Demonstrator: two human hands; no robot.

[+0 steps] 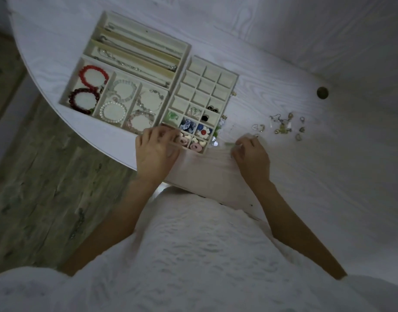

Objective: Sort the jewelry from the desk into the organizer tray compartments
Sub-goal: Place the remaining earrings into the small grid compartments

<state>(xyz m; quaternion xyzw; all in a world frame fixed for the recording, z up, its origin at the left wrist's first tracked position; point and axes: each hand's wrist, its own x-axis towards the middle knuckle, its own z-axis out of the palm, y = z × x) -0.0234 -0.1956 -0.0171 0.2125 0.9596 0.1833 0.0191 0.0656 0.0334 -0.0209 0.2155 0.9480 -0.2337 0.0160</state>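
Trays [212, 91], three, touching on desk [306, 176]; bracelets, about seven; left hand [156, 149] curled at grid corner, grip unclear; right hand [249, 154] pinching small blurred piece [229, 144].

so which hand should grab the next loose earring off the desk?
Probably the right hand. It already sits on the desk nearest the loose earrings, right of the grid tray. The left hand rests at that tray's near-left corner, farther off, and would have to cross over.
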